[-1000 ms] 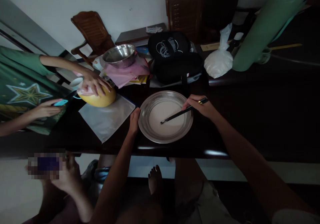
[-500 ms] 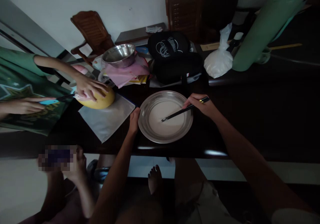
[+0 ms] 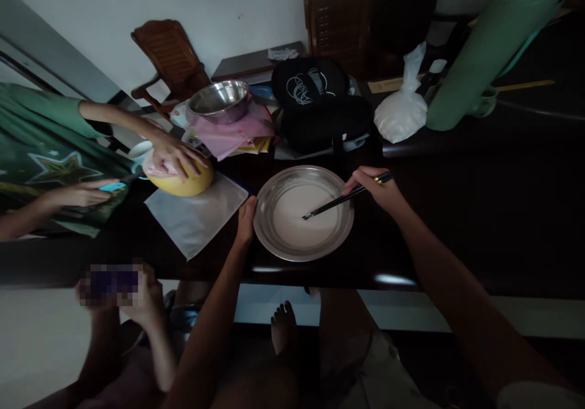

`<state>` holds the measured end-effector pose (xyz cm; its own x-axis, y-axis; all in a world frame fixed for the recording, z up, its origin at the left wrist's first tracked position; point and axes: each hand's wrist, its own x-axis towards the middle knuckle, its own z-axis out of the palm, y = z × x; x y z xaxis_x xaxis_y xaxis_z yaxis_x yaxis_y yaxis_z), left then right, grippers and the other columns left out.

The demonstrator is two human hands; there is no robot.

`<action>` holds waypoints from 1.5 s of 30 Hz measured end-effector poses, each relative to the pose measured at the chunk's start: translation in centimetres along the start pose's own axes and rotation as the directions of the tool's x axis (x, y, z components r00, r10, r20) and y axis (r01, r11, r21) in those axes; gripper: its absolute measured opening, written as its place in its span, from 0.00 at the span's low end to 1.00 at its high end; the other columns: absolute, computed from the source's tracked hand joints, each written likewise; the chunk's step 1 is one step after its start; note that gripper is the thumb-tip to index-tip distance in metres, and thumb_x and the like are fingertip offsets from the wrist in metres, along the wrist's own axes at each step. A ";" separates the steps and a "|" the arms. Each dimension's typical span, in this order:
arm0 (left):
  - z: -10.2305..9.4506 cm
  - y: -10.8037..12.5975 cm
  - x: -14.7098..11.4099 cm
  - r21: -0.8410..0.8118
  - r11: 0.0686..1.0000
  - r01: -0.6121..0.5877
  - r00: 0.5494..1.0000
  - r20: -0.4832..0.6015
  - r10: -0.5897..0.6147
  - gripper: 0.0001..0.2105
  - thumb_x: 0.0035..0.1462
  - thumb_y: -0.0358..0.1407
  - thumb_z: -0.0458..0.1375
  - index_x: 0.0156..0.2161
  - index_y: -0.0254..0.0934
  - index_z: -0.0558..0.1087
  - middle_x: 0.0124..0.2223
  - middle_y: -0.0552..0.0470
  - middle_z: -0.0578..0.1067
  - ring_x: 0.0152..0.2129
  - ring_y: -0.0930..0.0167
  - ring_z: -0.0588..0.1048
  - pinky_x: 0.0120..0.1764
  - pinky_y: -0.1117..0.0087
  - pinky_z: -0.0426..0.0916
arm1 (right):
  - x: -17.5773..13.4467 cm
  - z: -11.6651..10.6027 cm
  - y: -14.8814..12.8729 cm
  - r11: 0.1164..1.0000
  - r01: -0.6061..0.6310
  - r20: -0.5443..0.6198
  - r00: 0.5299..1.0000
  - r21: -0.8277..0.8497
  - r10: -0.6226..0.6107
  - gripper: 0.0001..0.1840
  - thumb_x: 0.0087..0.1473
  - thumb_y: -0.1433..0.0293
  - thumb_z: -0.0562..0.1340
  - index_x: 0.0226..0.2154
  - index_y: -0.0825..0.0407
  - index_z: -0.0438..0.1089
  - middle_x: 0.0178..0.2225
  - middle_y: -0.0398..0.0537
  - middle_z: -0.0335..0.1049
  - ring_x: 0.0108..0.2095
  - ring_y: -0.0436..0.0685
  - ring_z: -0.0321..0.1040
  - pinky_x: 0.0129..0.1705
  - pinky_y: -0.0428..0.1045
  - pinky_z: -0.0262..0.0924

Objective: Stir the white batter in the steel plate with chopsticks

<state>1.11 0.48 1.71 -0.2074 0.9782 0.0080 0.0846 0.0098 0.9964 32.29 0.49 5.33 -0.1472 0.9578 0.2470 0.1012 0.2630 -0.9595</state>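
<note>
A wide metal bowl [image 3: 269, 238] stands on the dark table, holding a pale, milky batter [image 3: 299, 235]. My left hand [image 3: 247, 219] grips the bowl's left rim. In my right hand [image 3: 370, 183] is a pair of black chopsticks [image 3: 336, 202] with a gold band near the top, slanting down to the left. Their tips dip into the batter near the middle of the bowl. The fingers of my left hand are partly hidden against the bowl's side.
At left, a person in a green shirt steadies a yellow pomelo-like fruit [image 3: 194, 183] and holds a blue-handled knife [image 3: 113, 186] over a plastic sheet [image 3: 196, 226]. Behind stand a small metal bowl [image 3: 219, 110], a black case [image 3: 324, 119], a bag of white powder [image 3: 397, 116] and a green flask [image 3: 479, 55].
My right hand and the chopsticks have shifted slightly right, tips moving through the batter. My left hand stays on the bowl. The other person's knife hand has moved right.
</note>
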 end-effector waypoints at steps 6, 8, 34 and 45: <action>-0.1 -0.5 0.2 -0.001 1.000 -0.007 1.000 -0.003 0.007 0.22 0.58 0.47 0.58 0.19 0.36 0.59 0.21 0.57 0.57 0.20 0.75 0.56 0.24 0.73 0.55 | -0.1 0.5 0.2 0.996 0.060 0.153 0.987 -0.065 -0.049 0.21 0.59 0.54 0.58 0.27 0.50 0.77 0.28 0.46 0.79 0.34 0.55 0.75 0.41 0.50 0.66; -0.1 -0.6 0.3 0.002 1.000 -0.004 1.000 0.005 0.004 0.22 0.58 0.48 0.57 0.20 0.37 0.59 0.21 0.57 0.58 0.20 0.75 0.56 0.24 0.73 0.55 | 0.0 0.4 0.1 0.991 0.072 0.115 0.992 -0.109 -0.060 0.19 0.58 0.55 0.59 0.27 0.49 0.77 0.29 0.46 0.79 0.36 0.56 0.74 0.42 0.51 0.65; -0.1 -0.3 0.1 -0.007 1.000 -0.013 1.000 0.016 0.013 0.22 0.57 0.48 0.58 0.20 0.36 0.60 0.21 0.56 0.58 0.20 0.75 0.57 0.24 0.73 0.56 | 0.0 0.1 0.2 0.995 0.052 0.035 0.998 -0.090 -0.049 0.19 0.59 0.55 0.59 0.27 0.49 0.76 0.28 0.46 0.78 0.33 0.56 0.74 0.41 0.52 0.66; -0.3 -0.6 0.2 0.010 1.000 -0.028 0.999 0.030 0.027 0.24 0.56 0.51 0.59 0.20 0.37 0.59 0.21 0.57 0.58 0.20 0.75 0.56 0.24 0.73 0.56 | 0.0 0.3 0.1 0.998 0.025 0.042 0.999 -0.061 -0.023 0.20 0.57 0.52 0.59 0.26 0.49 0.76 0.27 0.46 0.79 0.32 0.56 0.75 0.39 0.51 0.67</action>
<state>0.75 0.65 1.15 -0.1755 0.9839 0.0326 0.1004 -0.0150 0.9948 32.00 0.51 5.24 -0.1902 0.9459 0.2630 0.1574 0.2938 -0.9428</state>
